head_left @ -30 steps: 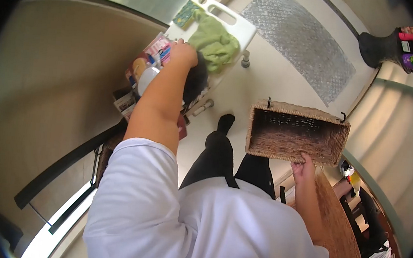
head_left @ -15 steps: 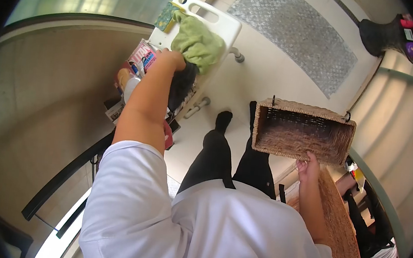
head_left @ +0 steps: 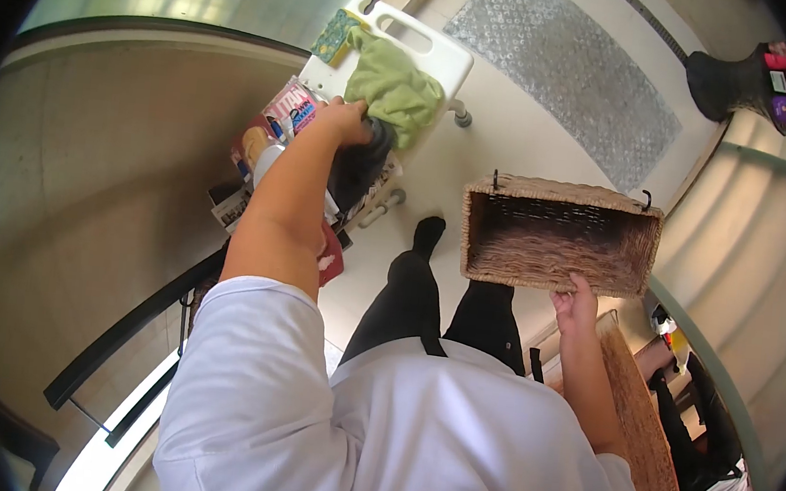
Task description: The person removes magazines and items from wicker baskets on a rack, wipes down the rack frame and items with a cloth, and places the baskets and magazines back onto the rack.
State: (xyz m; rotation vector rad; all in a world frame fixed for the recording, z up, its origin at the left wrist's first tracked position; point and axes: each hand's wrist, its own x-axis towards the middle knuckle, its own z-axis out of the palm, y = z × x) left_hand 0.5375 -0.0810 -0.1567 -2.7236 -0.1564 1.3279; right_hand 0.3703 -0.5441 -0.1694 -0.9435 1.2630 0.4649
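My left hand (head_left: 352, 122) reaches over a white plastic stool (head_left: 450, 55), its fingers curled at the top of a soft-looking black item (head_left: 359, 165). Most of the grip is hidden behind the back of the hand. A crumpled green cloth (head_left: 394, 91) lies just beyond it, beside a yellow-green sponge (head_left: 335, 37). My right hand (head_left: 576, 307) holds a woven rectangular basket (head_left: 558, 247) by its lower rim. The basket's open side faces me, showing a bare inside, and two dark hooks stand on its far edge.
Magazines (head_left: 291, 103) and other items crowd the stool's left side. A grey bubble-textured mat (head_left: 566, 73) lies on the tiled floor. At upper right is a black stand (head_left: 719, 86) with bottles. A mirror (head_left: 716, 409) and a brown ledge (head_left: 629, 401) flank my right arm.
The basket has moved left and slightly up, carried by my right hand. My left hand stays at the black item, while the view has shifted a little.
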